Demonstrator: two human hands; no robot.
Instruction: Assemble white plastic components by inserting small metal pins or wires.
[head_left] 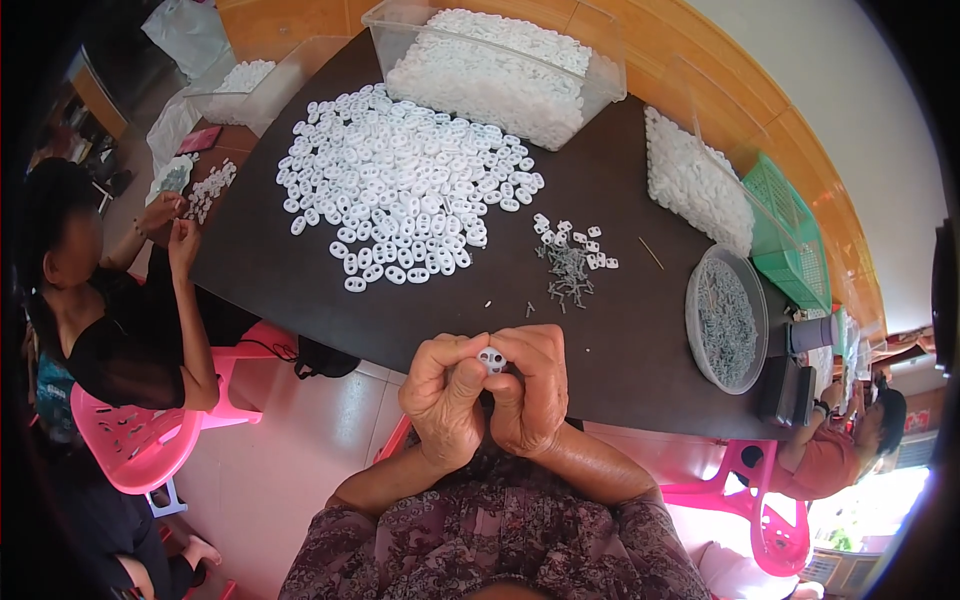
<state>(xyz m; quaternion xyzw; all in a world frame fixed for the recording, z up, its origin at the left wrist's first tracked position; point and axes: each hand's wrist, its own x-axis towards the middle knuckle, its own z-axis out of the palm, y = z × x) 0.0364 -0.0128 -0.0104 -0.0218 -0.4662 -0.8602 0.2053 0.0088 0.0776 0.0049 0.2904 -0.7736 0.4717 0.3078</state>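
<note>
Close to the table's near edge, my left hand [443,400] and my right hand [531,388] meet, fingers pinched together. Between their fingertips is a small white plastic piece with holes [491,359], partly covered by the thumbs. Beyond them lies a small heap of grey screws [568,268], with a few small white two-hole plates [596,247] around it. A broad pile of white oval two-hole plastic pieces [400,180] spreads over the table's far left.
Clear bins full of white pieces [490,75] line the dark table's far side. On the right are a bowl of grey screws [727,325], a thin stick [651,252] and a green basket [790,235]. A co-worker [110,300] sits left, another [850,445] at far right.
</note>
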